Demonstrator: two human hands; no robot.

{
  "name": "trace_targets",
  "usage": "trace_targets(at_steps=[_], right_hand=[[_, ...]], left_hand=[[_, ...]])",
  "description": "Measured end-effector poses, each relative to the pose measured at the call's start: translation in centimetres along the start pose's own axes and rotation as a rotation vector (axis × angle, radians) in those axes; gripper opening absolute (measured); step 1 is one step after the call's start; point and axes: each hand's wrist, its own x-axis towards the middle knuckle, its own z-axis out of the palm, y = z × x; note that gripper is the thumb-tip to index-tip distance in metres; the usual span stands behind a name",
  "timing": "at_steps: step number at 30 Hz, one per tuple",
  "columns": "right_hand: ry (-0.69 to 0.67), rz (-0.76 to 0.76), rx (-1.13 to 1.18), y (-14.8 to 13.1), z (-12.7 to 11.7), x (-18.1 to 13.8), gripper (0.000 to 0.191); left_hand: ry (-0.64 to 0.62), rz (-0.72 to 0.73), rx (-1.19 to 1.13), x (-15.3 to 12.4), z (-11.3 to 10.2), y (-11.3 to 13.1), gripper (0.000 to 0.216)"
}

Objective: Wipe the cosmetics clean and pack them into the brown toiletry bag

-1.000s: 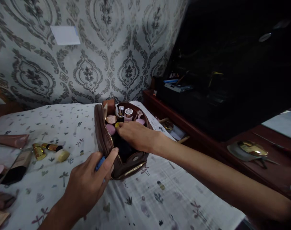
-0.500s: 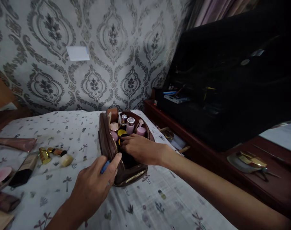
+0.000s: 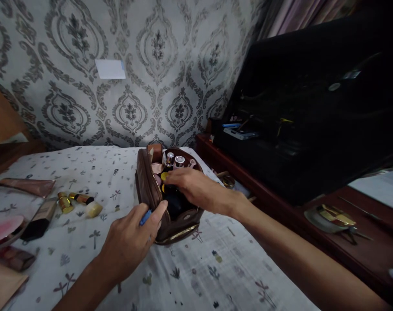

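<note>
A brown zippered cosmetic bag (image 3: 147, 179) lies unzipped on the patterned sheet, with bottles and jars packed inside. My left hand (image 3: 128, 235) is closed on the bag's near left edge, thumb on the rim. A small blue object (image 3: 145, 217) shows between its fingers; its kind is unclear. Over the bag's opening, my right hand (image 3: 199, 186) reaches in with fingers bent together near a yellow-rimmed item (image 3: 164, 176). Its fingertips and whatever they hold are not clear. Behind them stand silver-capped bottles (image 3: 179, 161) and a pinkish compact (image 3: 156, 167).
Left on the sheet (image 3: 96, 172) lie a pink tube (image 3: 28, 186), a foundation bottle (image 3: 39, 220), a gold bottle (image 3: 64, 203), a brush (image 3: 93, 209) and a pink compact (image 3: 5, 230). To the right are a dark red dresser (image 3: 267, 207) and a large black panel (image 3: 296, 108).
My right hand has lifted slightly and shifted right inside the bag, uncovering more of the dark interior. My left hand keeps its hold on the edge. The view has shifted a little.
</note>
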Motion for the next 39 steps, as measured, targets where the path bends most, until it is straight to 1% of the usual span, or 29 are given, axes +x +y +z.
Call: trace_targets(at_steps=[3, 5, 7, 10, 12, 14, 16, 19, 21, 23, 26, 27, 29, 31, 34, 36, 39], right_hand=[[0.193, 0.125, 0.038, -0.4, -0.8, -0.6, 0.038], [0.295, 0.173, 0.080, -1.0, -0.9, -1.2, 0.035], [0.361, 0.190, 0.114, -1.7, -0.4, -1.7, 0.032], [0.458, 0.170, 0.107, -2.6, 0.9, -2.3, 0.030], [0.499, 0.115, 0.100, -3.1, 2.0, -2.5, 0.030], [0.503, 0.040, 0.083, -3.6, 3.0, -2.5, 0.029], [0.500, -0.008, 0.055, -4.2, 3.8, -2.6, 0.027], [0.547, 0.003, 0.007, -5.1, 5.0, -2.7, 0.026], [0.611, 0.026, -0.026, -5.7, 5.7, -2.8, 0.026], [0.664, 0.026, -0.068, -6.4, 6.4, -3.0, 0.025], [0.731, -0.013, -0.136, -7.7, 7.3, -3.1, 0.022], [0.759, -0.027, -0.151, -8.3, 7.5, -3.1, 0.021], [0.799, -0.059, -0.147, -9.6, 8.1, -2.8, 0.021], [0.772, -0.124, -0.078, -11.0, 8.9, -2.2, 0.022], [0.617, -0.234, 0.140, -12.5, 10.6, -0.5, 0.024], [0.507, -0.211, 0.282, -12.9, 12.0, 1.1, 0.025], [0.391, -0.068, 0.431, -12.8, 14.3, 3.5, 0.024]], left_hand=[[-0.034, -0.020, -0.004, -0.1, -0.1, -0.1, 0.033], [-0.067, -0.041, -0.008, -0.1, -0.2, 0.0, 0.034], [-0.096, -0.056, -0.019, -0.3, -0.4, 0.1, 0.035], [-0.129, -0.089, -0.061, -0.7, -0.4, 0.1, 0.038], [-0.138, -0.111, -0.073, -1.3, -0.3, 0.0, 0.040], [-0.169, -0.117, -0.072, -2.3, -0.3, -0.2, 0.042], [-0.240, -0.122, -0.064, -3.7, -0.4, -0.6, 0.044], [-0.397, -0.162, -0.053, -6.2, -0.7, -1.8, 0.043], [-0.491, -0.232, -0.052, -7.6, -0.9, -3.1, 0.039], [-0.533, -0.356, -0.042, -8.7, -0.9, -4.5, 0.036], [-0.504, -0.581, 0.010, -9.5, -0.6, -6.6, 0.037], [-0.486, -0.637, 0.028, -9.7, -0.5, -7.2, 0.038], [-0.463, -0.698, 0.050, -9.9, -0.1, -8.1, 0.041], [-0.461, -0.734, 0.048, -10.1, 0.2, -8.6, 0.043], [-0.471, -0.770, 0.029, -10.3, 0.3, -8.9, 0.046], [-0.469, -0.803, 0.021, -10.4, 0.3, -9.0, 0.046], [-0.451, -0.864, 0.007, -10.3, 0.2, -9.1, 0.041]])
